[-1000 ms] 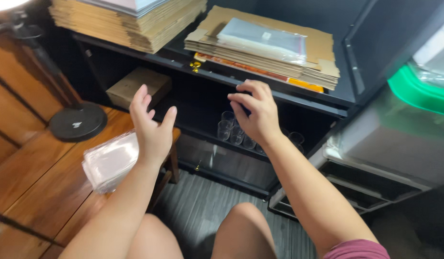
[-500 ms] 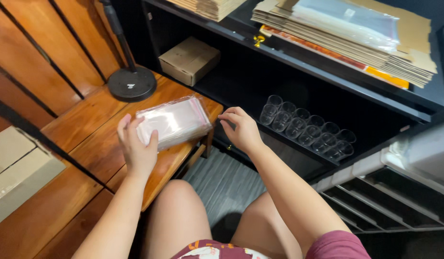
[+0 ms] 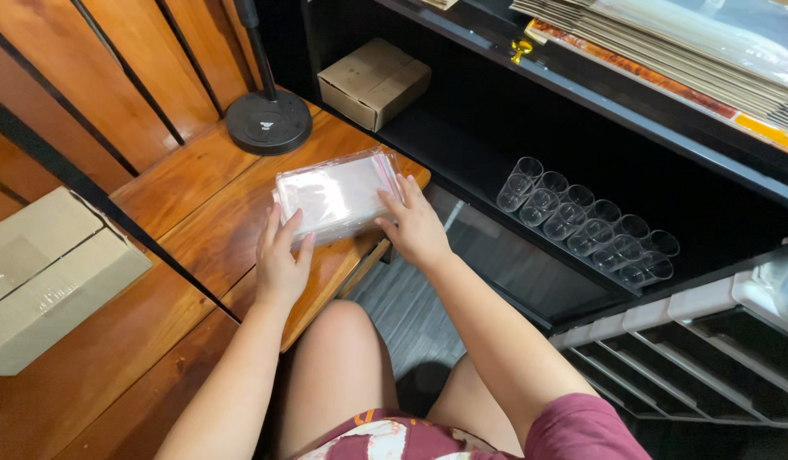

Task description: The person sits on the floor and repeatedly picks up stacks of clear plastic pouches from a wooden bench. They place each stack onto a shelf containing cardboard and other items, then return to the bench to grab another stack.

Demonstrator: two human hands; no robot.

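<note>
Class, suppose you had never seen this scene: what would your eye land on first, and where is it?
First, the two hands: the left hand and right hand rest on a stack of clear plastic bags lying on the wooden tabletop. Next, the double row of clear cups on the dark lower shelf to the right, and the round black stand base behind the bags.

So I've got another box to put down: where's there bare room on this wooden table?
Bare wood lies between the lamp base and the cardboard box. It's crowded at the table's near corner, where both hands flank the stack of clear bags.
</note>
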